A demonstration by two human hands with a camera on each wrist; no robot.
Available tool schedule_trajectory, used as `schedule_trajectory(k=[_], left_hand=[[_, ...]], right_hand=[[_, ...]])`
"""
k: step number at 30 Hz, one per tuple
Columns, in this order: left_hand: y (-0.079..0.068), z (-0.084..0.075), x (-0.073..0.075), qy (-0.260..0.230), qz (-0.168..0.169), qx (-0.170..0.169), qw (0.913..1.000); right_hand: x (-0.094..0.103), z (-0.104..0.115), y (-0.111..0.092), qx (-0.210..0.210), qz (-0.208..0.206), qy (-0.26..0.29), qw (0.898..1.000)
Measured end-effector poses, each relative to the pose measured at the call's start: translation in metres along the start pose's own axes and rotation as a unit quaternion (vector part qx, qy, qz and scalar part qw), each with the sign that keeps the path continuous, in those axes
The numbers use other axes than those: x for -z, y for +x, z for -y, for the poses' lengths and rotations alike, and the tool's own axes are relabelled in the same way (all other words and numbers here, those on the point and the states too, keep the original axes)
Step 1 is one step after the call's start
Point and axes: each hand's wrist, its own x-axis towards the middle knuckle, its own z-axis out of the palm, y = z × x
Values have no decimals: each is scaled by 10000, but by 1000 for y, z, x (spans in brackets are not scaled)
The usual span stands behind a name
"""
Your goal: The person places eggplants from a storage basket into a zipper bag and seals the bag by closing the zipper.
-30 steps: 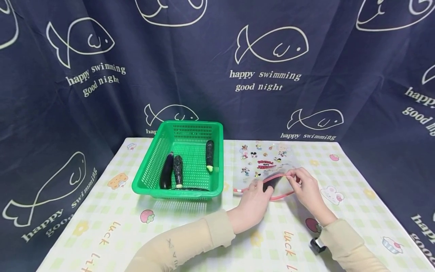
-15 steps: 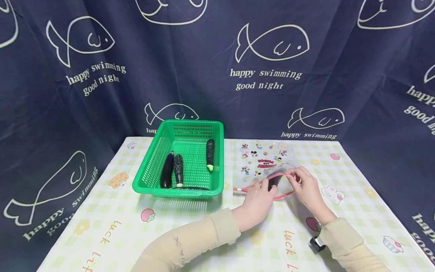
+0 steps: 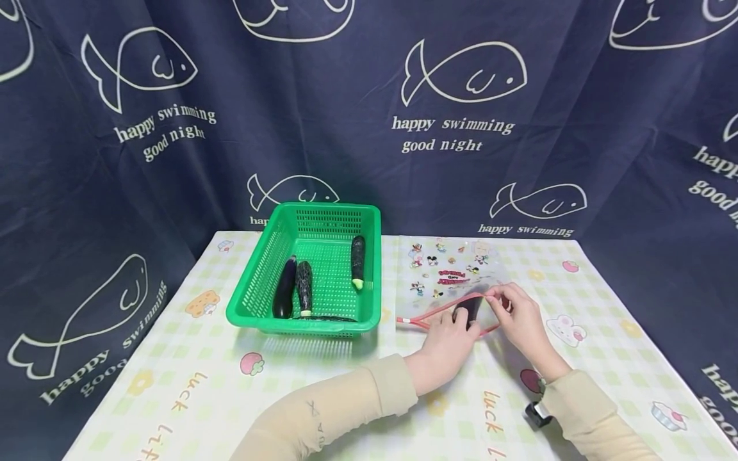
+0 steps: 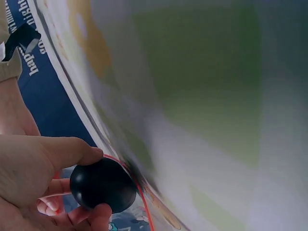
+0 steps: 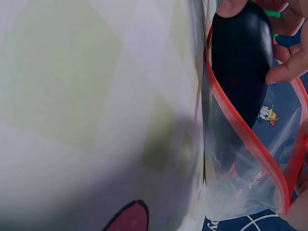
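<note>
In the head view, my left hand (image 3: 446, 349) grips one end of a dark, glossy eggplant (image 3: 468, 308) at the mouth of a clear printed zip bag (image 3: 450, 275). From the right wrist view, the eggplant (image 5: 243, 57) lies partly inside the bag, behind its red zip edge (image 5: 240, 127). Thumb and fingers wrap the rounded end of the eggplant (image 4: 103, 185) in the left wrist view. My right hand (image 3: 521, 320) pinches the bag's red rim near its right corner, and the mouth gapes between the two hands.
A green slotted basket (image 3: 376, 256) stands left of the bag. It holds another eggplant (image 3: 284, 291) and several dark zucchini-like vegetables, one (image 3: 358, 259) by its right wall. A checked cloth (image 3: 190, 358) covers the table; a navy fish-print curtain (image 3: 357, 96) hangs behind.
My left hand has shifted to the right along the bag's mouth, carrying the eggplant's end with it. The right hand keeps its pinch at nearly the same spot.
</note>
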Motion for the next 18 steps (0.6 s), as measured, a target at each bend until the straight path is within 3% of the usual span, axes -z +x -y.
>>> schedule_trajectory(k=[18], left_hand=[[11, -12, -6, 253, 141, -57, 9996]], right_hand=[[-3, 1, -1, -20, 51, 98, 9999]])
